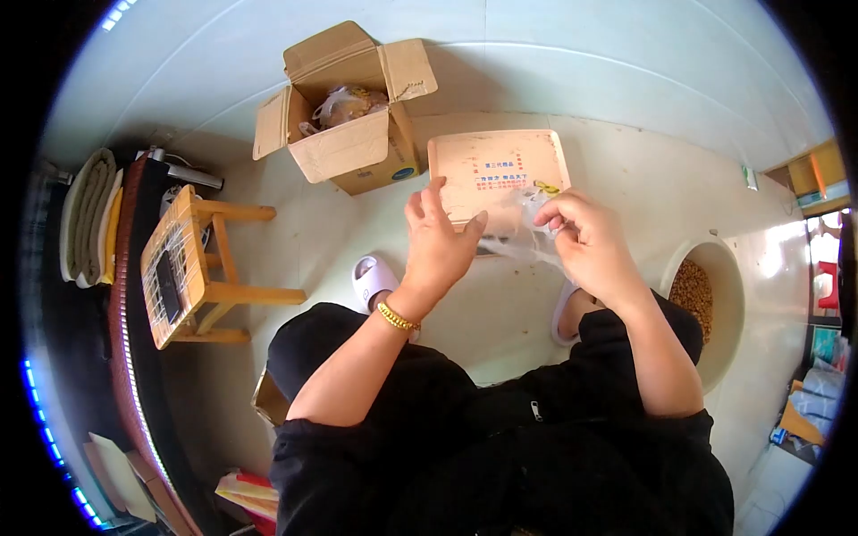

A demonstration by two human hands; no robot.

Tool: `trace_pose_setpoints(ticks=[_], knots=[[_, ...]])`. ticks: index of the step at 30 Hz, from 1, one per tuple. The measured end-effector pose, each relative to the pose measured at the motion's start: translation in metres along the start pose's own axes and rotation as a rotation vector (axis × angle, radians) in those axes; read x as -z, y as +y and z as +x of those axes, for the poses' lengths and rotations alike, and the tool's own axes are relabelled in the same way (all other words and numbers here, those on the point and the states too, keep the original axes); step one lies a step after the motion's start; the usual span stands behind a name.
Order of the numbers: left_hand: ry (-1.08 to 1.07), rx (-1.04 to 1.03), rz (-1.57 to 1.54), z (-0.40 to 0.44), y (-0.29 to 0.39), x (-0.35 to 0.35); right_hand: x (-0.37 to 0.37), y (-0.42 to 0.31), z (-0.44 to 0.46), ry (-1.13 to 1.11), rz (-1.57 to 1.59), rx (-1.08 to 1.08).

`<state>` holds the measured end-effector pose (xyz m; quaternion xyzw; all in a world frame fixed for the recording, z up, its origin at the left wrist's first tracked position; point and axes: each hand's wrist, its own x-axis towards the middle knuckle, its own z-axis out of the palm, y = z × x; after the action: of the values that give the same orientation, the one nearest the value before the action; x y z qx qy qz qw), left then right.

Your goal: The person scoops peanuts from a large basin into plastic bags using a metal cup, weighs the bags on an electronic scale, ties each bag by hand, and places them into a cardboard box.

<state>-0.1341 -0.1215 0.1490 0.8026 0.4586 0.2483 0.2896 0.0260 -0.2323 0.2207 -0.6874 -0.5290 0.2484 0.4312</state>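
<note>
My right hand [588, 248] is closed, its thumb and fingers pinching a clear plastic bag [520, 239]. A small yellow-green bit [546, 187] shows at the bag's upper end; what it is I cannot make out. My left hand [441, 239], with a gold bracelet at the wrist, is raised left of the bag with its fingers apart. I see nothing in it. Beyond both hands is a pale orange, flat-topped piece [456, 161] with blue and red printing. Part of its near side is hidden behind my hands and the bag.
An open cardboard box [344, 156] holding bagged items [349, 105] stands by the wall. At the left is a wooden stool [210, 290] with a dark phone-like object [167, 286] on it. A pale tub [728, 295] of brown nut-like pieces [691, 299] is at my right knee.
</note>
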Motion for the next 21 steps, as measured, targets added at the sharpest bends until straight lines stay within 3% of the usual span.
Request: trace_pose_setpoints(ticks=[5,7,10,11,13,15,17,19,21], knots=[[-0.305,0.179,-0.04,0.002,-0.008,-0.005,0.013,-0.004,0.003,0.099,0.11,-0.024],[-0.692,0.703,-0.429,0.004,0.009,0.008,0.02,-0.003,0.002,0.127,0.096,-0.045],[-0.756,0.59,-0.513,-0.001,0.01,0.013,0.027,0.001,-0.002,0.142,-0.018,-0.021],[-0.762,0.588,-0.51,-0.001,0.014,0.013,0.028,0.003,-0.003,0.101,-0.181,0.004],[-0.475,0.141,-0.278,0.0,0.025,0.019,0.028,0.01,-0.006,0.063,-0.339,0.026],[-0.468,0.11,-0.439,0.0,0.028,0.024,0.024,0.021,-0.012,-0.177,-0.727,0.008],[-0.456,0.08,-0.604,0.003,0.032,0.026,0.022,0.026,-0.014,-0.225,-0.769,-0.051],[-0.269,0.379,-1.11,0.008,0.038,0.027,0.021,0.03,-0.015,-0.285,-0.814,-0.098],[-0.251,0.355,-1.069,0.011,0.04,0.039,0.021,0.032,-0.014,-0.205,-0.842,-0.087]])
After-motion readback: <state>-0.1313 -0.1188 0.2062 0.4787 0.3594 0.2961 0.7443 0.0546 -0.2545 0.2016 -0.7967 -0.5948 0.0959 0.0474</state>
